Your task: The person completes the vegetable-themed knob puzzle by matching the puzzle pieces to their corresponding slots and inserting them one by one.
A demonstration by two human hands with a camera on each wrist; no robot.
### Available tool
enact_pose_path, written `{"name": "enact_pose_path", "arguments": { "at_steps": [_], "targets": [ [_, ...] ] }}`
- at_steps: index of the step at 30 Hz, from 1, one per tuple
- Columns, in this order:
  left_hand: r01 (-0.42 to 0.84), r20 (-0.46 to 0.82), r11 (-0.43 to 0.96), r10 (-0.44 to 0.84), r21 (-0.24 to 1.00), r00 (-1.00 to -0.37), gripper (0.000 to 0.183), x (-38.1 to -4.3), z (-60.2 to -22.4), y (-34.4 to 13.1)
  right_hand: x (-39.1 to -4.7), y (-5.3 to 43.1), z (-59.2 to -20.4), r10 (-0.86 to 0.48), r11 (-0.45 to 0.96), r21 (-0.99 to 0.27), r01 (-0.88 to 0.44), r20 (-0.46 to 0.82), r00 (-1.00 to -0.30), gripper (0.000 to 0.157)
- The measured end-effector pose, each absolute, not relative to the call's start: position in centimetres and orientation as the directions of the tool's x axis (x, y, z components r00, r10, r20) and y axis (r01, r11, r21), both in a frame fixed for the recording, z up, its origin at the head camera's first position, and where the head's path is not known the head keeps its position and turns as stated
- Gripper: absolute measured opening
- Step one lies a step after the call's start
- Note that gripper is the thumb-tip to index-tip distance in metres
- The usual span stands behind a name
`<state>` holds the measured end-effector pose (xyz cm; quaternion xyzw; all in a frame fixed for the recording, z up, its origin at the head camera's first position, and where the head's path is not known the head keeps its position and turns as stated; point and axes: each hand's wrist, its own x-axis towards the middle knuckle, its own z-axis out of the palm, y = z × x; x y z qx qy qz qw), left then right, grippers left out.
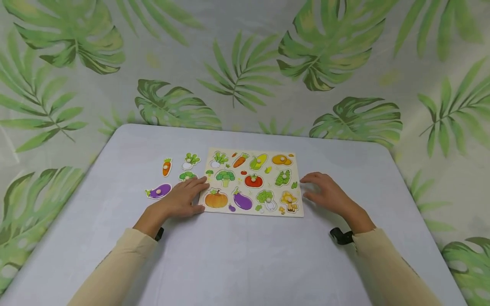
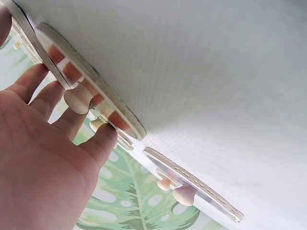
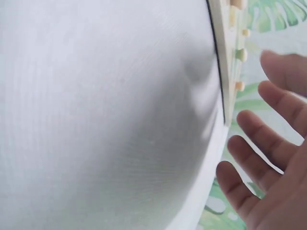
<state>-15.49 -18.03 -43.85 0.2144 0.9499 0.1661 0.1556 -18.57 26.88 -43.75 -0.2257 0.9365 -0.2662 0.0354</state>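
Observation:
A wooden vegetable puzzle board (image 1: 275,212) lies flat on the white-covered table. My left hand (image 1: 184,199) touches its left edge, fingers extended over the rim and thumb by the near corner. Partly hidden beyond that hand is a broccoli piece (image 1: 187,175); an eggplant piece (image 1: 158,191) lies just left of it. Fingers spread and holding nothing, my right hand (image 1: 325,192) is beside the board's right edge. Knobbed pieces sit in the board, among them the corn (image 1: 258,161), tomato (image 1: 253,181) and mushroom (image 1: 289,202). The carrot, radish, broccoli and eggplant pictures on the board show no knobs.
A carrot piece (image 1: 166,167) and a radish piece (image 1: 190,161) lie on the table (image 1: 245,263) left of the board. Behind the table hangs a leaf-patterned cloth (image 1: 245,114). Both wrists wear dark camera mounts.

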Motion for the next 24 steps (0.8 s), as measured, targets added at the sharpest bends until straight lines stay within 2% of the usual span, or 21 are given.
{"name": "enact_pose_path", "arguments": {
  "at_steps": [7, 24],
  "targets": [
    [0.345, -0.228, 0.855, 0.452, 0.388, -0.863, 0.069, -15.2, -43.7, -18.1, -19.1, 26.7, -44.3, -0.499, 0.746, -0.504, -0.435, 0.01, -0.867, 0.05],
    [0.354, -0.255, 0.877, 0.442, 0.324, -0.86, 0.07, -15.2, -43.1, -17.7, -20.2, 25.8, -44.8, -0.51, 0.785, -0.437, -0.439, -0.053, -0.859, 0.05]
  ]
}}
